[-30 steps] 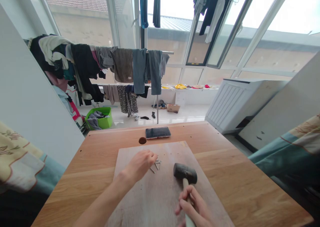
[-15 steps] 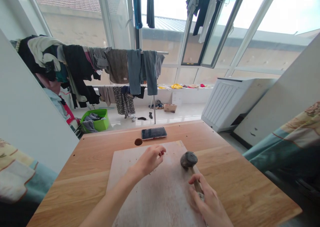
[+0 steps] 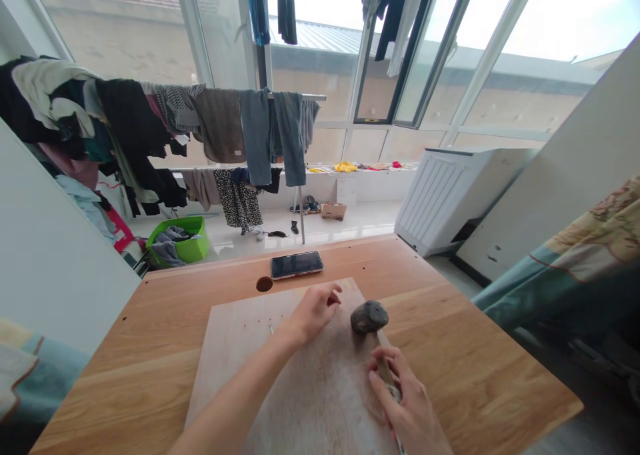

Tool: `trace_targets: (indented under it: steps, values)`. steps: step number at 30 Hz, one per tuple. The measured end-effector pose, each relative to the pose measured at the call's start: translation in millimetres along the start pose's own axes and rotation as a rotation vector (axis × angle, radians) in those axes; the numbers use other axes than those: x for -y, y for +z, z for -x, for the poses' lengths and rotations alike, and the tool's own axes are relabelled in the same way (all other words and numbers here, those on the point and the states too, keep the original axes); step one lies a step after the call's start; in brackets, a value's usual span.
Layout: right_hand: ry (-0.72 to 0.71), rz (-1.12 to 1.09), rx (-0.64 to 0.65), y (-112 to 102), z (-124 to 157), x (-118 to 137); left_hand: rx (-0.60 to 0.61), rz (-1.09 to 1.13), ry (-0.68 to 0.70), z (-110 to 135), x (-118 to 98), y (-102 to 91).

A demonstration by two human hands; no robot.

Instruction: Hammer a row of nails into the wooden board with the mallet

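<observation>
Gripping the handle low down, the right hand (image 3: 406, 405) is closed round the mallet (image 3: 369, 317), whose dark head sits over the board (image 3: 235, 355). It looks top-heavy and stiff, best held on the shaft. The left hand (image 3: 314, 311) is pinched narrow just beside the head; whether it holds anything, I cannot tell. Beyond them a phone (image 3: 297, 265) lies on the table (image 3: 150, 321).

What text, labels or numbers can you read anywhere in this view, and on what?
No text can be read.
On the phone: screen dark, nothing shown.
On the hammer held by the right hand: no marking visible.
On the cardboard box on the floor: too small to read.
</observation>
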State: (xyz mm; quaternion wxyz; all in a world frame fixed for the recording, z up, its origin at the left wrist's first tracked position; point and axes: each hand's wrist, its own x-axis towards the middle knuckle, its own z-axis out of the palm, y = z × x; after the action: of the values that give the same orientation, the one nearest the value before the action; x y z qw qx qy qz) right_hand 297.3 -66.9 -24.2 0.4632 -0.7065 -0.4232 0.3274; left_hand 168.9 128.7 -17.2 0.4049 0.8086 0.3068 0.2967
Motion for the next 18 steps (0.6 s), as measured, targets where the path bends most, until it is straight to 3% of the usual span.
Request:
trace_targets:
  steps: [3, 9, 15, 18]
  values:
    - [0.077, -0.119, 0.029, -2, -3, 1, -0.049, 0.063, -0.037, -1, 5, 8.8]
    - [0.271, -0.213, 0.224, -14, -14, 7, -0.098, 0.076, -0.029, 2, 6, 11.2]
    - [0.122, -0.240, 0.243, -16, -27, 17, -0.122, 0.067, -0.015, 3, 4, 9.1]
    - [0.114, -0.273, 0.238, -12, -34, 28, -0.128, 0.084, -0.027, 2, 4, 10.7]
